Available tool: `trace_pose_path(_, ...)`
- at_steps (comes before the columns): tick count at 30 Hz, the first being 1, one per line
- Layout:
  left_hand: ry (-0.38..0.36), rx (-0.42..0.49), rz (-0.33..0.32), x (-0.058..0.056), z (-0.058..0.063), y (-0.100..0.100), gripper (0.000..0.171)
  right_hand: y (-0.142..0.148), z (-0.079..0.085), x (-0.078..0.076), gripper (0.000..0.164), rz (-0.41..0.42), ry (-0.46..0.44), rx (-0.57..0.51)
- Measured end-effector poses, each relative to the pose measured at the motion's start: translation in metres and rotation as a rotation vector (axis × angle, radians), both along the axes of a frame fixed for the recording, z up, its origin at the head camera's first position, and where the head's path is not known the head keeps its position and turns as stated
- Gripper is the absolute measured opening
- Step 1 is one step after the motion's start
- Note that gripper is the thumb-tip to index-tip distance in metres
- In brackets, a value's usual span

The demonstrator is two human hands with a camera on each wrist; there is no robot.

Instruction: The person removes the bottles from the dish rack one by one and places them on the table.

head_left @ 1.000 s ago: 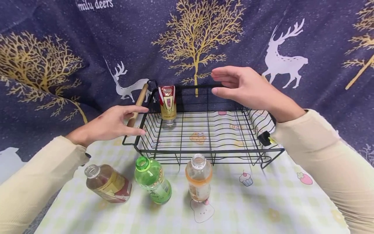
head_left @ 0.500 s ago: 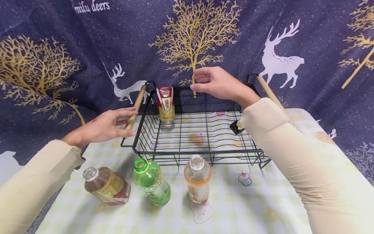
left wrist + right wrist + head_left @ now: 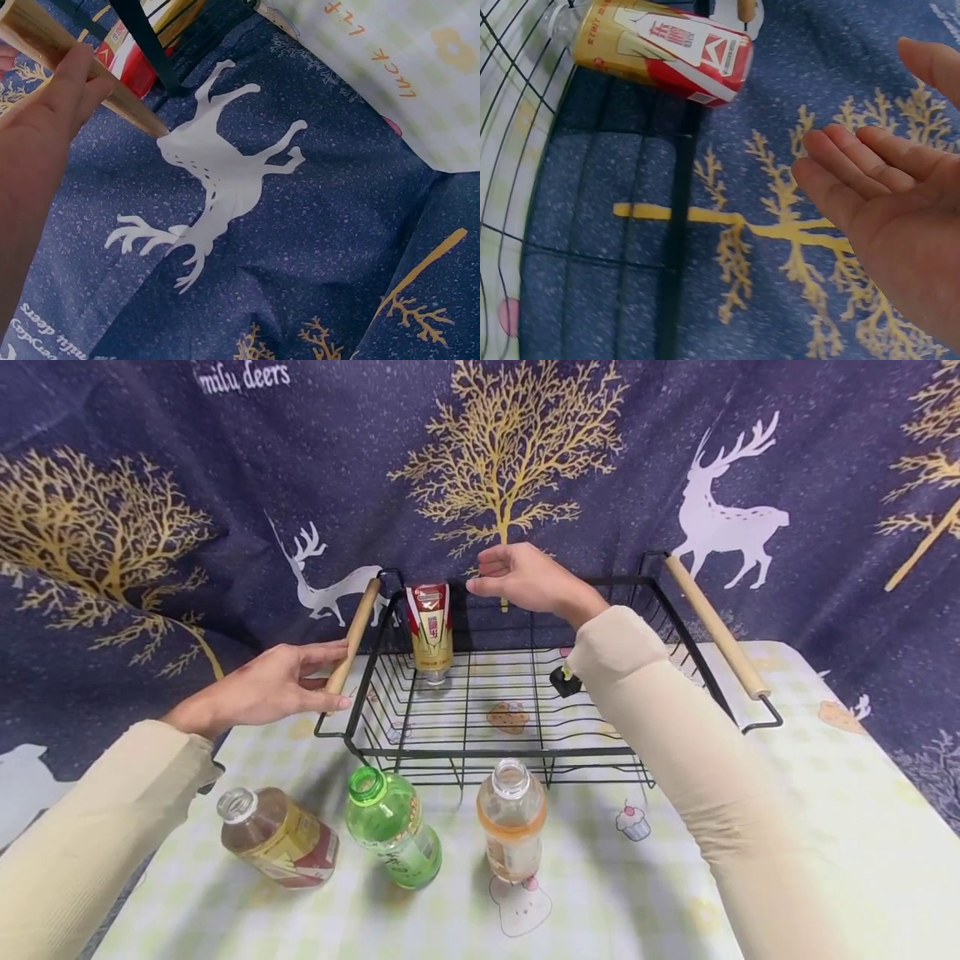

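Observation:
A black wire rack [image 3: 480,752] with wooden side handles stands on the table. My left hand [image 3: 277,685] is at the left wooden handle [image 3: 358,631], thumb and fingers spread; in the left wrist view its fingers [image 3: 71,79] overlap the handle. My right hand [image 3: 528,581] hovers over the back of the rack, holding nothing, fingers extended, also visible in the right wrist view. To its left, a red-and-gold bottle [image 3: 431,631] stands upside down in the rack's back left corner, neck downward, apart from the hand.
In front of the rack stand a brown bottle [image 3: 281,839] with a yellow-red label, a green bottle [image 3: 393,827] and a clear bottle [image 3: 512,822] with an orange band, all uncapped. A dark patterned cloth [image 3: 337,460] hangs directly behind the rack. The right wooden handle [image 3: 716,622] juts outward.
My right hand has moved left across the rack towards the upside-down bottle, uncovering the right handle. My left hand has shifted slightly left, staying by the left handle. The bottles stay put.

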State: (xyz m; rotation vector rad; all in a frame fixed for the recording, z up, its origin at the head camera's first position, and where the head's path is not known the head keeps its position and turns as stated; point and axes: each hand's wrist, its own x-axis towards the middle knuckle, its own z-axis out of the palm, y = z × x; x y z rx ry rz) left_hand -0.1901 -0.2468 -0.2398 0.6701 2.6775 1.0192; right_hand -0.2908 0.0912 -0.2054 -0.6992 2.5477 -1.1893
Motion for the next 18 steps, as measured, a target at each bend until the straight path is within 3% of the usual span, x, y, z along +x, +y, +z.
trace_pose_path(7, 0.003, -0.014, 0.01, -0.003, 0.002, 0.001, 0.071, -0.011, -0.018, -0.016, 0.066, -0.022, -0.06, -0.026)
trace_pose_path(18, 0.002, -0.049, 0.018, -0.004, 0.002, 0.0, 0.073, -0.033, -0.04, -0.038, 0.073, -0.014, -0.083, -0.029)
